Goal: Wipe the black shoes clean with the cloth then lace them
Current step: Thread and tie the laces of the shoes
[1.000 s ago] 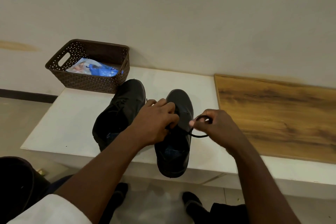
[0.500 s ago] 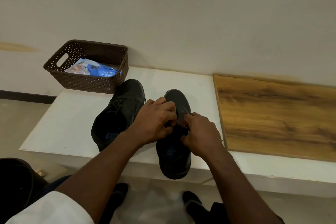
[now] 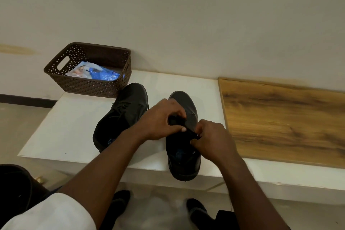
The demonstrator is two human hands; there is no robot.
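Two black shoes stand on a white platform (image 3: 74,127), toes toward the wall. The right shoe (image 3: 183,158) is near the front edge, and its heel reaches a little over that edge. The left shoe (image 3: 123,115) stands just beside it, turned slightly, and its toe is close to the basket.

The basket (image 3: 89,86) is brown, with a pattern of small holes and a handle opening in its side. It stands at the back left corner of the platform, against the wall. Inside it lies a plastic packet (image 3: 99,73), blue and white; what the packet contains is not clear.

To the right of the shoes a wooden board (image 3: 283,117) lies flat on the platform, well apart from the basket. The left forearm crosses over the back part of the left shoe and hides it. Below the platform edge, two feet in dark socks (image 3: 196,209) are on the floor.

Both hands work over the middle of the right shoe. The left hand (image 3: 160,119) has its fingers curled, and the thumb and fingers pinch a dark part of the lace (image 3: 190,132) or the tongue; which one I cannot tell. The right hand (image 3: 212,140) is also curled, its fingertips closed on the black lace at the right side of the shoe. The two hands are very near, almost touching.
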